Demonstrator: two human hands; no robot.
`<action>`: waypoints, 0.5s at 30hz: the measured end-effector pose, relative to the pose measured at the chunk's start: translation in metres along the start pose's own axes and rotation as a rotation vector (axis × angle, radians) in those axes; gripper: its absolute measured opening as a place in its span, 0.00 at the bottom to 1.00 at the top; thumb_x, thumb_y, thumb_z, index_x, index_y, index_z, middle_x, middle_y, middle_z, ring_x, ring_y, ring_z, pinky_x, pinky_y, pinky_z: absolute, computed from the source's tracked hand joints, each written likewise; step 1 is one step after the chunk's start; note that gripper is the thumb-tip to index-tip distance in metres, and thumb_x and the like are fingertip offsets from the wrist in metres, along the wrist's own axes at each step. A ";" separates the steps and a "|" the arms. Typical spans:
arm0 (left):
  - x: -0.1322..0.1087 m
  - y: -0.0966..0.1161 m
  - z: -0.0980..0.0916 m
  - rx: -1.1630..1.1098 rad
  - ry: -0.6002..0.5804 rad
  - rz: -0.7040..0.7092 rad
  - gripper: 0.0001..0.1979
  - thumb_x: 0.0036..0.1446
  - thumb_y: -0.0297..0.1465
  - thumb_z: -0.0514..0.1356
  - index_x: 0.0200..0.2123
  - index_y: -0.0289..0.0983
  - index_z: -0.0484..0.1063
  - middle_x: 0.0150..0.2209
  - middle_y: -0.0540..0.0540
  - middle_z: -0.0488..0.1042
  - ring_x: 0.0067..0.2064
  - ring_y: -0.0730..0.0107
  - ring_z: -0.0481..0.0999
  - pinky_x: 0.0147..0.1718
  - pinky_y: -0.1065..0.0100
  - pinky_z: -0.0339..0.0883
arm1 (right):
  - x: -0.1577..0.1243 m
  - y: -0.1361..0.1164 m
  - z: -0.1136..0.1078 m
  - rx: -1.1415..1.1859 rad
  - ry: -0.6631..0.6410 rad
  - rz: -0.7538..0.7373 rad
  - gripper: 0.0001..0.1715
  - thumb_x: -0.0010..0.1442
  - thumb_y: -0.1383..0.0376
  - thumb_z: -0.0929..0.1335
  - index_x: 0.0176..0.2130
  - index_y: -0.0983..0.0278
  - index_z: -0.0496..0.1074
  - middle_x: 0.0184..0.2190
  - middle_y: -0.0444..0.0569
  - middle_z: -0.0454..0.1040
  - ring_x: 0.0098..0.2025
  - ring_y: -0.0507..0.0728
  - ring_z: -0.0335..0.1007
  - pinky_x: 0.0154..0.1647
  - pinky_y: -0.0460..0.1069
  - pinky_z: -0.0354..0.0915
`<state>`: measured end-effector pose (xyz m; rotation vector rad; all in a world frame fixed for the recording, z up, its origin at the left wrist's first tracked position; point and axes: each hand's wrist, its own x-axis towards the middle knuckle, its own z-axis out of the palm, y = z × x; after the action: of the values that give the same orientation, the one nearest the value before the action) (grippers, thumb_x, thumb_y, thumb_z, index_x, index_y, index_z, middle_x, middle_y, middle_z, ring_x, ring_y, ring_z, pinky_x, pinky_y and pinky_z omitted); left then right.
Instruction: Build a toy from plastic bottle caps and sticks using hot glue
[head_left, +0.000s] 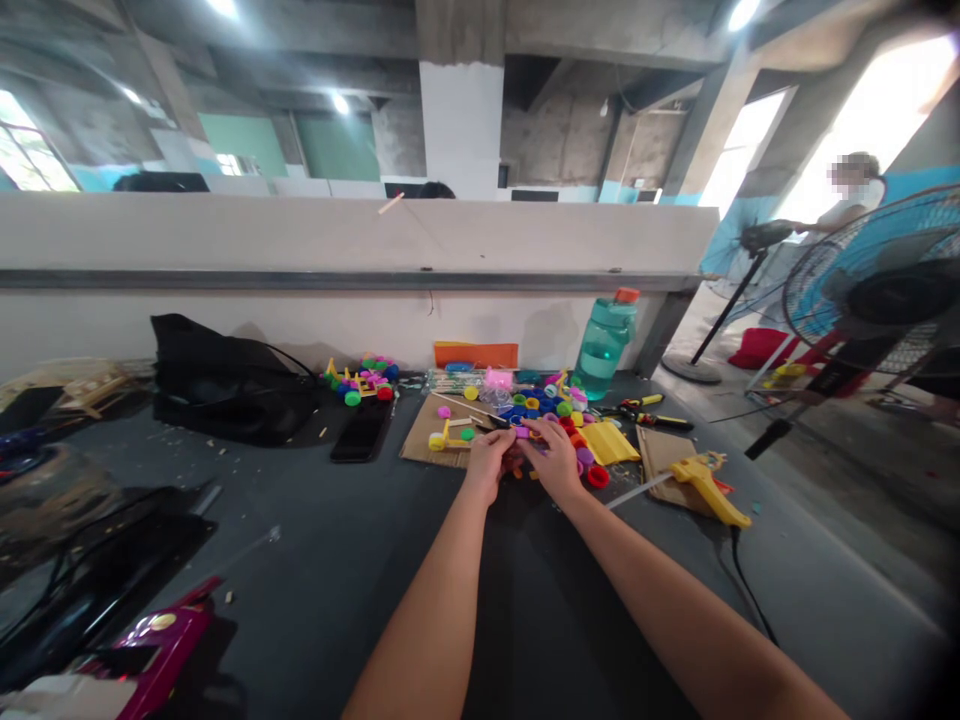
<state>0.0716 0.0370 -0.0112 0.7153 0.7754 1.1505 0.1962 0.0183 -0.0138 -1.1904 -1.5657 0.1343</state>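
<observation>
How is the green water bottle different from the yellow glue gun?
The water bottle stands upright by the wall; the glue gun lies on its side on cardboard. The water bottle is see-through teal with an orange cap; the glue gun is solid yellow and trails a black cord. Both sit on the dark table.

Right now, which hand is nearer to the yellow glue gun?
Right. The right hand is among the bottle caps, just left of the yellow glue gun; the left hand lies farther left, beyond the right hand.
</observation>
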 end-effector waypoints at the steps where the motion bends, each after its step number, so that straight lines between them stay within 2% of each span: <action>1: 0.000 0.000 0.000 0.003 -0.001 0.001 0.13 0.40 0.35 0.69 0.27 0.33 0.74 0.22 0.49 0.73 0.23 0.74 0.72 0.22 0.73 0.68 | 0.000 0.000 0.000 -0.009 0.007 -0.005 0.12 0.55 0.64 0.68 0.41 0.58 0.74 0.38 0.49 0.75 0.44 0.58 0.68 0.48 0.54 0.64; 6: 0.000 0.000 0.002 0.010 0.014 0.005 0.14 0.42 0.38 0.67 0.27 0.33 0.74 0.22 0.49 0.73 0.24 0.74 0.72 0.22 0.72 0.68 | 0.001 0.003 0.000 -0.024 0.038 -0.025 0.08 0.54 0.63 0.68 0.37 0.58 0.75 0.36 0.48 0.75 0.42 0.58 0.68 0.49 0.55 0.63; 12: -0.001 0.001 0.002 0.012 -0.001 0.004 0.13 0.40 0.36 0.69 0.26 0.33 0.74 0.22 0.49 0.73 0.23 0.75 0.72 0.22 0.73 0.68 | 0.000 0.003 0.001 -0.002 0.023 0.009 0.12 0.53 0.63 0.69 0.41 0.58 0.74 0.38 0.49 0.74 0.44 0.59 0.68 0.47 0.55 0.64; 15: -0.001 0.001 0.002 0.014 0.006 0.007 0.13 0.41 0.37 0.68 0.27 0.33 0.75 0.22 0.49 0.73 0.23 0.75 0.72 0.22 0.73 0.68 | 0.000 0.002 0.001 0.002 0.032 0.012 0.10 0.54 0.63 0.68 0.38 0.59 0.74 0.36 0.48 0.75 0.42 0.59 0.68 0.47 0.55 0.64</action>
<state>0.0723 0.0364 -0.0094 0.7265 0.7871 1.1554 0.1967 0.0200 -0.0152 -1.1950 -1.5300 0.1244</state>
